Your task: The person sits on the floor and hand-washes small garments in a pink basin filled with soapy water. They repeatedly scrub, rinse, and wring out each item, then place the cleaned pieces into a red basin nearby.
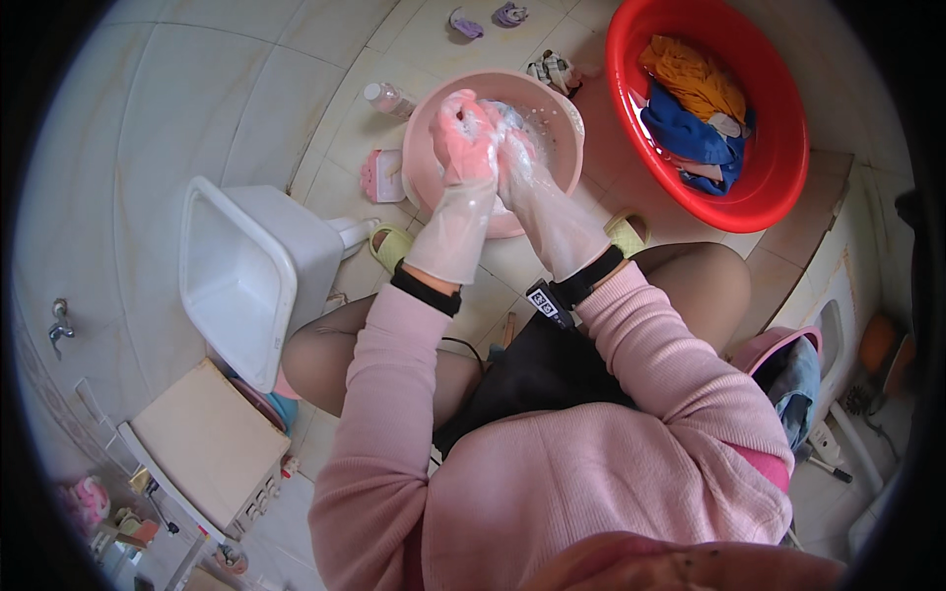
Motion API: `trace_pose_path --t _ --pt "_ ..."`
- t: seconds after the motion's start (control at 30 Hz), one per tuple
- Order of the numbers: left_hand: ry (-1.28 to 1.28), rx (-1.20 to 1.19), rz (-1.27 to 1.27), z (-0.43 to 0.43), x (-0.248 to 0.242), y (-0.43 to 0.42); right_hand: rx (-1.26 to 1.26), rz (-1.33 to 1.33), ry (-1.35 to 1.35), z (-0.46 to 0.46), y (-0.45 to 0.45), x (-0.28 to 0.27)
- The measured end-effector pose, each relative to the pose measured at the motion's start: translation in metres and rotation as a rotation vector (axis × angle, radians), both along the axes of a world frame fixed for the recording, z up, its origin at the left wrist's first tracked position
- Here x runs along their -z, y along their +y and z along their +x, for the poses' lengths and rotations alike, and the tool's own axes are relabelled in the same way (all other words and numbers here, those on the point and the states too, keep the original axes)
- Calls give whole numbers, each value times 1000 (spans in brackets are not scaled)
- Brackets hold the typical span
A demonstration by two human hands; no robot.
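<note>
Both my hands wear whitish translucent rubber gloves and meet over a pink plastic basin on the tiled floor. My left hand is closed on a sudsy pink cloth, which bunches up above the glove. Beside it, touching, my right hand is covered in foam and presses against the same bundle; its fingers are partly hidden by suds. Soapy water and a pale bluish cloth show in the basin behind the hands.
A red tub holds orange and blue clothes at the right. Left of the basin are a clear bottle and a pink-and-white soap box. Small socks lie beyond. A white sink stands left, a pink bucket of clothes right.
</note>
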State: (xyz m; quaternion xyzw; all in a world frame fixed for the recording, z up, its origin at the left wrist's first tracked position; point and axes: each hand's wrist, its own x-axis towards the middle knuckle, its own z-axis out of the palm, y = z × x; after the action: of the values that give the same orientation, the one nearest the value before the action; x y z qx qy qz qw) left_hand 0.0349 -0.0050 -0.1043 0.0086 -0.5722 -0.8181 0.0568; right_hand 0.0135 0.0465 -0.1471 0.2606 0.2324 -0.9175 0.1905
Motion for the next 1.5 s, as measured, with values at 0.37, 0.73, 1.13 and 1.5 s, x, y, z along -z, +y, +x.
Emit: trace_pose_path --t 0.37,0.73,1.13,1.5 --pt "-188 -90 -593 -23 21 7 15 153 -50 -10 -1 -7" --pt "142 -139 -1075 -15 -21 -3 -69 124 82 1 -5 -5" --pt "-98 17 -797 -18 -17 -18 -66 151 -41 -19 17 -24" --pt "-398 433 -153 -29 8 -56 62 365 133 -32 42 -20"
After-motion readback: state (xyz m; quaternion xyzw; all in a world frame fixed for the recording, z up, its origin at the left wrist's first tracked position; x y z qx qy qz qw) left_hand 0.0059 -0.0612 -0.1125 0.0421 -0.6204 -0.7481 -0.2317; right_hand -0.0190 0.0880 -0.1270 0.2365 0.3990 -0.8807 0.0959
